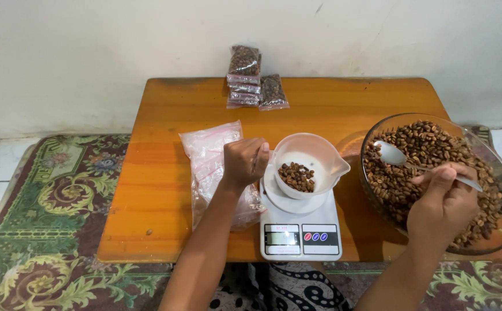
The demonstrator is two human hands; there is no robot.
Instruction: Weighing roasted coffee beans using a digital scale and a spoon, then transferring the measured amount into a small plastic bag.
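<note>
I look down on a low orange wooden table (164, 173). In its middle stands a white kitchen scale (300, 233), and on the scale sits a white bowl with a spout (314, 151). In this bowl I see only a small heap of coffee beans (297, 176); most of its bottom is bare, so I judge that the portion has only begun.

My left hand (244, 162) is closed in a loose fist and rests against the left rim of the white bowl; if it really grips the rim, I cannot tell. My right hand (444, 201) pinches the handle of a metal spoon (398, 156) over the large glass bowl (496, 167), which is near full of beans. The head of the spoon looks empty and lies on top of the beans.

At the far edge of the table lie some small bags filled with beans (252, 83), sealed and stacked. Beside my left hand lies a pile of empty clear bags (208, 152). So a few portions look finished, and many beans and bags remain to handle.
</note>
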